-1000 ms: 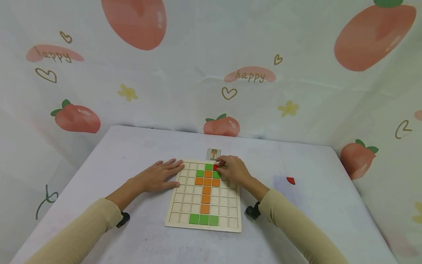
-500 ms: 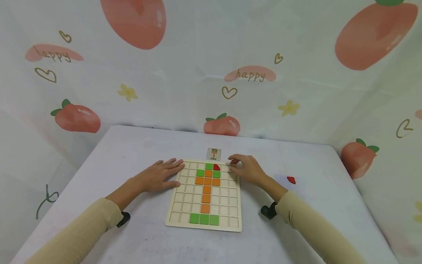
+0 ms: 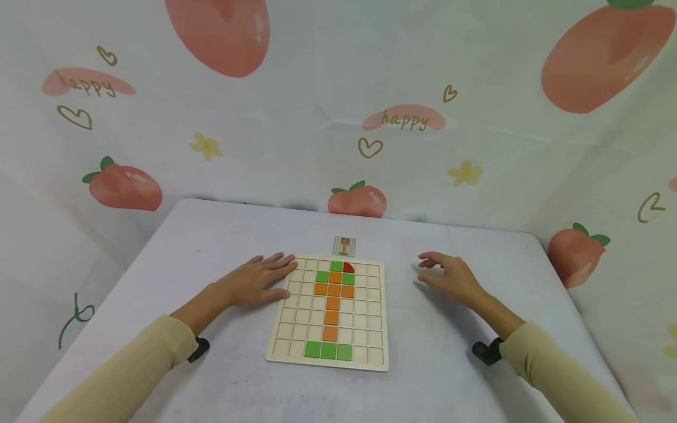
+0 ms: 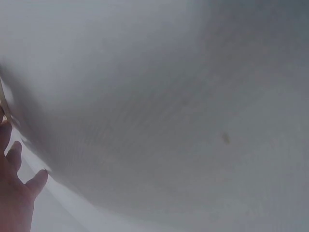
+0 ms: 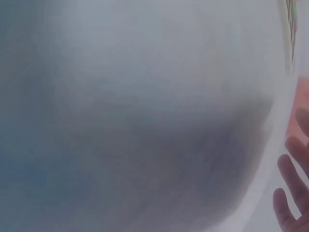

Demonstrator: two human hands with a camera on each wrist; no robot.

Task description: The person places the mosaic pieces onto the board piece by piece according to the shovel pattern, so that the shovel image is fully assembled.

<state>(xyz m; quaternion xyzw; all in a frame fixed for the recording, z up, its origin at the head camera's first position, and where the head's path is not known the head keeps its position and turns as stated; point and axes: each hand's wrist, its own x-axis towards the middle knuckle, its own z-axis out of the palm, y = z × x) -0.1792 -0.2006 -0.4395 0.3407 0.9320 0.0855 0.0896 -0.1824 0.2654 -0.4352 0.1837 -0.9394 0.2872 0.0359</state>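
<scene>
A pale wooden grid board [image 3: 368, 322] lies on the table. Orange square tiles [image 3: 334, 290] form a column with a crossbar; green square tiles [image 3: 328, 351] fill cells at the bottom and near the top. One red quarter-round tile [image 3: 348, 268] sits in the top row, right of a green one. Spread and flat, my left hand [image 3: 251, 282] rests its fingertips and thumb at the board's left edge. My right hand [image 3: 451, 278] is over the table right of the board, fingers loosely bent, holding nothing. In the right wrist view, the fingers [image 5: 290, 176] are apart.
Beyond the board's top edge lies a small picture card [image 3: 344, 246] showing a gridded pattern. A white cloth backdrop [image 3: 285, 158] with printed fruit stands behind the white table [image 3: 222, 364].
My right hand has let go of the red quarter-round tile on the board and moved right. A second red quarter-round tile on the right is now hidden behind it. My left hand stays put.
</scene>
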